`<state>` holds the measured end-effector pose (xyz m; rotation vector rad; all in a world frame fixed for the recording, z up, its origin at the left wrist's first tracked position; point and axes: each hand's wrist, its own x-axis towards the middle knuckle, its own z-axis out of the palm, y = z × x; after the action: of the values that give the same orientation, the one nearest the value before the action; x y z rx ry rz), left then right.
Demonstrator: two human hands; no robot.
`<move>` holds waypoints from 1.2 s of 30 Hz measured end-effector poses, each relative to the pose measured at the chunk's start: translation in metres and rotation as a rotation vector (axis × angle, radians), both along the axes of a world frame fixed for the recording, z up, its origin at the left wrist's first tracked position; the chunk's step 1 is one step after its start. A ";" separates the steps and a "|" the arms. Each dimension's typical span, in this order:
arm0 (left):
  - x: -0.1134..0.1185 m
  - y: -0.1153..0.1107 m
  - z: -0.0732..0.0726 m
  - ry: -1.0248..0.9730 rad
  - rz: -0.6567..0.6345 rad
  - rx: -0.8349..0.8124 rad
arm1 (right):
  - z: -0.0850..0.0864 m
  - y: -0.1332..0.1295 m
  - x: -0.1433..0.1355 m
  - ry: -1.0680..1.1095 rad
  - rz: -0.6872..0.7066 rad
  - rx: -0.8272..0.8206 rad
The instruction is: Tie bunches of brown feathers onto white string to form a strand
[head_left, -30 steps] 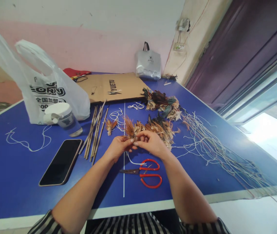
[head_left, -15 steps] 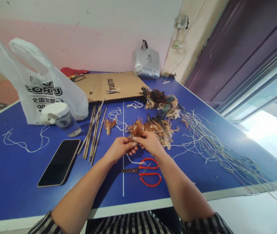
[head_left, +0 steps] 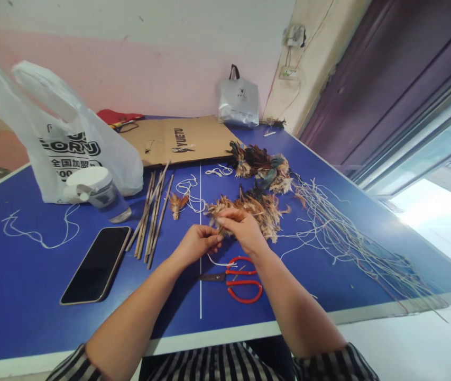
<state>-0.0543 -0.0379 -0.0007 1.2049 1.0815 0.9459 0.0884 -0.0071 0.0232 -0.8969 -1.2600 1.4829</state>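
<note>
I am watching both bare hands working close together above the blue worktop with white edges. The left hand is holding its thumb against its curled fingers, and I am seeing it pinching the lower end of a small brown feather tuft. That tuft is sitting between the two hands, partly hidden by the fingers. The right hand is bending over the top of it, thumb and fingers drawn nearly together (I cannot tell from here whether they are gripping anything).

Just behind, a heap of straw-coloured and brown feathers is lying beside the right hand, and darker black-brown feather bunches are resting farther back. A short white thread is trailing below the hands towards the iron scissors with red looped handles, which are lying with their blades pointing left.

Left of the left hand, a single orange-brown feather tuft is resting near thin brown wooden sticks. A black-screened phone is lying beyond those, with a clear jar with a white lid standing behind it. On the right, long pale strings are spreading loosely towards the worktop's edge.
</note>
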 end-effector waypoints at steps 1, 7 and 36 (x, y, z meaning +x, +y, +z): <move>-0.001 0.001 0.000 -0.016 0.001 -0.021 | 0.002 0.003 0.003 0.060 -0.035 -0.051; -0.013 0.009 -0.001 -0.392 0.181 -0.316 | 0.012 0.013 0.024 0.337 -0.020 -0.204; -0.007 0.001 0.009 -0.392 0.083 -0.164 | -0.006 0.000 0.000 0.108 0.043 -0.053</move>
<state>-0.0611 -0.0365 0.0085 0.8027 0.8788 1.0820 0.0880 -0.0069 0.0177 -0.8173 -1.1729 1.5838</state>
